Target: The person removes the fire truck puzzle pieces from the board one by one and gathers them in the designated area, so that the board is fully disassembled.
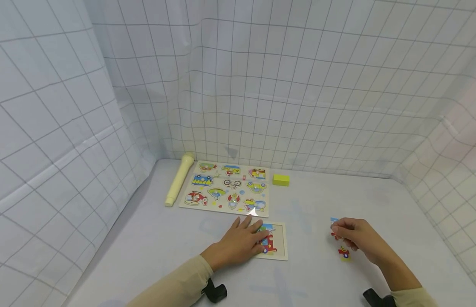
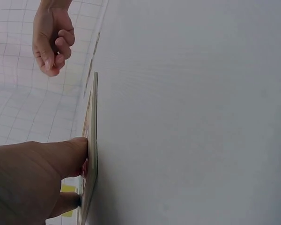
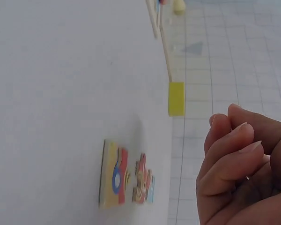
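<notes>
My left hand (image 1: 239, 243) lies with spread fingers across the small wooden puzzle tray (image 1: 285, 243), which has red and blue picture pieces (image 1: 269, 243) in it. In the left wrist view, fingers of the left hand (image 2: 42, 176) press on the tray (image 2: 94, 122). Over on the right, my right hand (image 1: 356, 236) hovers with curled fingers just above two loose puzzle pieces. The nearer piece (image 1: 344, 253) shows a wheel; the farther one (image 1: 333, 220) is partly hidden by the hand. In the right wrist view both pieces rest on the table, and nothing shows between the fingertips.
A larger board (image 1: 224, 187) with several vehicle pictures lies behind the small tray. A pale yellow stick (image 1: 179, 181) with a rounded end lies left of it, and a yellow-green block (image 1: 281, 180) stands at its right. Grid-patterned curtains (image 1: 261, 85) enclose the table.
</notes>
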